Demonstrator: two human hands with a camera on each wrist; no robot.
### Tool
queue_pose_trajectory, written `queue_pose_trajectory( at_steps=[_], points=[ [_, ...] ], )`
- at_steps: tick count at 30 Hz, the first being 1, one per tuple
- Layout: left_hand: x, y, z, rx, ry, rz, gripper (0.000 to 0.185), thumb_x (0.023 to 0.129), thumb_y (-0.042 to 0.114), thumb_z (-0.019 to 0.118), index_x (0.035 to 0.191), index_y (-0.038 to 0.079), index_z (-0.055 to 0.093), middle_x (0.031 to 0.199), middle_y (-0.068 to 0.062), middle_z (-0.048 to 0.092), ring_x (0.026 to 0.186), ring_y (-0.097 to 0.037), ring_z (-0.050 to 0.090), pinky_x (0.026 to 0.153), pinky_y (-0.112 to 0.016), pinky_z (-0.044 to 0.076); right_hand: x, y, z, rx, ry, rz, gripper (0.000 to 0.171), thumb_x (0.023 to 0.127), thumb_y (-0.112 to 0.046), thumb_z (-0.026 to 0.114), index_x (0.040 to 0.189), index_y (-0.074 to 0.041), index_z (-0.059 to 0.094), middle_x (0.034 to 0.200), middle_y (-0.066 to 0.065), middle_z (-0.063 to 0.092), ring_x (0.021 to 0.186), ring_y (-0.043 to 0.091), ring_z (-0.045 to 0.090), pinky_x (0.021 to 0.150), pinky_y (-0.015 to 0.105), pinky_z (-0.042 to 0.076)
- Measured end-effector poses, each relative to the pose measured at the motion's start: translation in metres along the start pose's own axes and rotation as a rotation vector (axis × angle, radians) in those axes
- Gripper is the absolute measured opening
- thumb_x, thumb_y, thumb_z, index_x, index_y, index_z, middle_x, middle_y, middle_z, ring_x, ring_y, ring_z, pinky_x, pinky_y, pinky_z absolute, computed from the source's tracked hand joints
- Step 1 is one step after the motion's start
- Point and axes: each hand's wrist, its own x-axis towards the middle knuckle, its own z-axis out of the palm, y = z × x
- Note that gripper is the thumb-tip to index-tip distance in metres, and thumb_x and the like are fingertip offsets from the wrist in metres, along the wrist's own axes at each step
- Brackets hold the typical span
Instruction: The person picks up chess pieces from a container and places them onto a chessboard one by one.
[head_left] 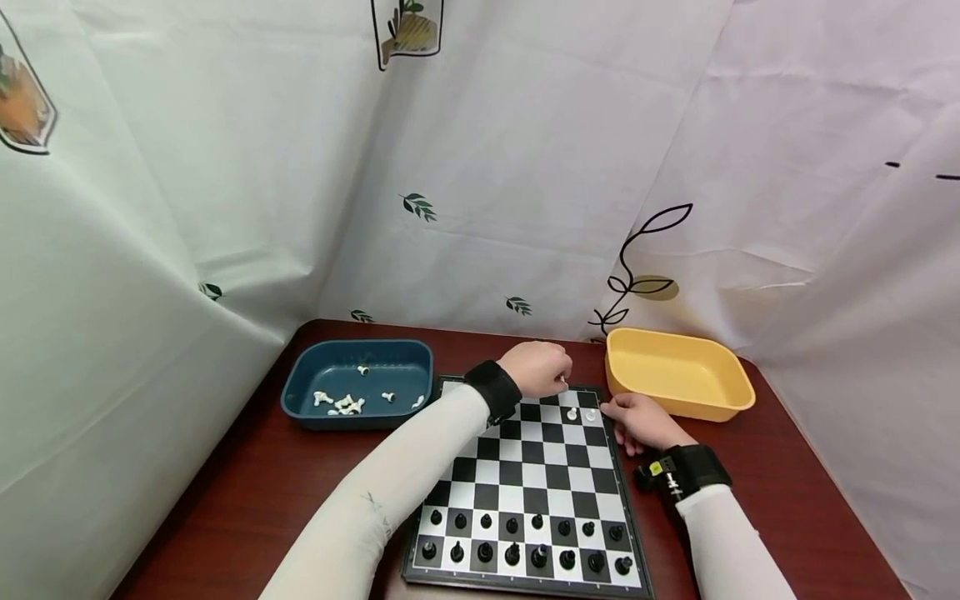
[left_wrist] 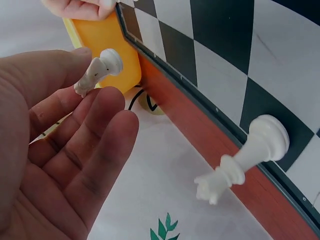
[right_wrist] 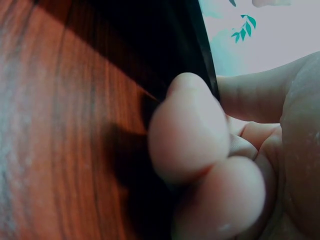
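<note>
Between thumb and fingers, my left hand (head_left: 536, 368) pinches a small white chess piece (left_wrist: 100, 70) over the far edge of the checkered chessboard (head_left: 534, 475). A white piece with a notched crown (left_wrist: 245, 157) stands on a dark square at that edge in the left wrist view. Two white chess pieces (head_left: 572, 414) stand near the far right corner. My right hand (head_left: 645, 421) grips the board's right edge, fingers and thumb on either side of it (right_wrist: 207, 55). Black chess pieces (head_left: 512, 553) fill the two near rows.
On the left, a blue tray (head_left: 296, 396) holds several white chess pieces (head_left: 347, 406). A yellow tray (head_left: 675, 367) stands beyond the board's far right corner. All rest on a dark red wooden table (head_left: 780, 492), with a white patterned cloth (head_left: 487, 192) behind.
</note>
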Motion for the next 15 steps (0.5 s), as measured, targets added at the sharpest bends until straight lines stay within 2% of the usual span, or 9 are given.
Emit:
queue_pose_trajectory(
  at_steps=[15],
  points=[
    [0.015, 0.006, 0.019, 0.036, -0.036, 0.038, 0.011, 0.103, 0.027, 0.082, 0.094, 0.021, 0.079, 0.086, 0.008, 0.067, 0.08, -0.008, 0.061, 0.073, -0.026, 0.05, 0.0, -0.002, 0.001, 0.006, -0.002, -0.013, 0.036, 0.116, -0.03, 0.058, 0.09, -0.005, 0.061, 0.067, 0.009, 0.064, 0.046, 0.021, 0.06, 0.046, 0.033, 0.048]
  ],
)
